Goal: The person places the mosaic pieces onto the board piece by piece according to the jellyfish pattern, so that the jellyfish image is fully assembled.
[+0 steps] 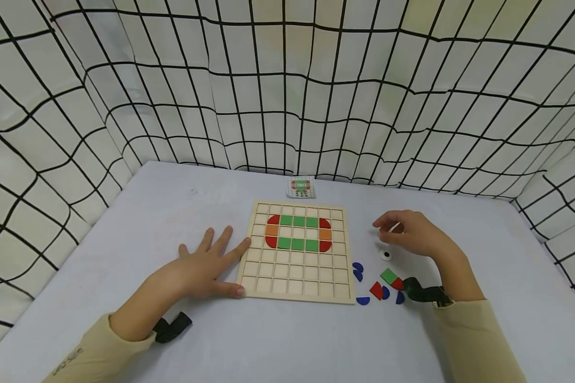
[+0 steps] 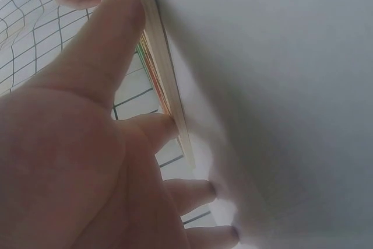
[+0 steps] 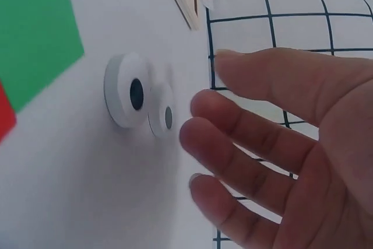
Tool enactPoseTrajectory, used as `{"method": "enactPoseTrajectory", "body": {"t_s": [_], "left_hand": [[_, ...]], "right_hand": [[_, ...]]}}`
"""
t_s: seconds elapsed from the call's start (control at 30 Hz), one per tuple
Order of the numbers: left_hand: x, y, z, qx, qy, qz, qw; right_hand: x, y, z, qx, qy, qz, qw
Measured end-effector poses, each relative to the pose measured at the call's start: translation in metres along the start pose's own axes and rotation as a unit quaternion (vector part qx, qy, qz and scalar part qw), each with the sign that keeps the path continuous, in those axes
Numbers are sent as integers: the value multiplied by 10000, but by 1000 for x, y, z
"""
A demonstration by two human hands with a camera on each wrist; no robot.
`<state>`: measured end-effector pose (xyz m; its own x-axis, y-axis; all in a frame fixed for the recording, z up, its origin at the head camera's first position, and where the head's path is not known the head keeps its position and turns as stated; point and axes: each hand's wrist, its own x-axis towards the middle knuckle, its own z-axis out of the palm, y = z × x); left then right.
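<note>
A wooden grid board lies on the table, bearing a ring of green squares, orange squares and rounded red corner pieces. My left hand is spread flat at its left side, thumb at the near corner and index fingertip at the edge. To the right of the board, my right hand hovers with loosely bent fingers and nothing between them. Just below it is a white eye disc with a black centre. The right wrist view shows two such discs, a nearer eye disc and a farther eye disc.
Loose pieces lie near the board's right corner: several blue half-circles, a green square and red pieces. Behind the board is a small pattern card. Black netting over white cloth encloses the table's back and sides.
</note>
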<state>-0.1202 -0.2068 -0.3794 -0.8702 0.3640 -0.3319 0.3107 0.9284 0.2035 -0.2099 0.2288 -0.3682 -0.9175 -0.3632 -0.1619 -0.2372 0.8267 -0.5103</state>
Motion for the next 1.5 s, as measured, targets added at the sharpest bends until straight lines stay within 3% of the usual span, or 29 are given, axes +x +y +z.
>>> {"method": "enactPoseTrajectory", "body": {"t_s": [0.4, 0.67, 0.9, 1.5], "left_hand": [[0, -1, 2, 55, 1, -24, 10000], [-1, -1, 2, 62, 21, 4, 10000], [0, -1, 1, -1, 12, 21, 10000], [1, 0, 0, 21, -30, -13, 10000]], "right_hand": [[-3, 9, -3, -11, -696, 249, 9973], [0, 10, 3, -130, -734, 412, 9964], [2, 8, 6, -165, -760, 323, 9964], [8, -16, 23, 668, -1079, -86, 9919]]}}
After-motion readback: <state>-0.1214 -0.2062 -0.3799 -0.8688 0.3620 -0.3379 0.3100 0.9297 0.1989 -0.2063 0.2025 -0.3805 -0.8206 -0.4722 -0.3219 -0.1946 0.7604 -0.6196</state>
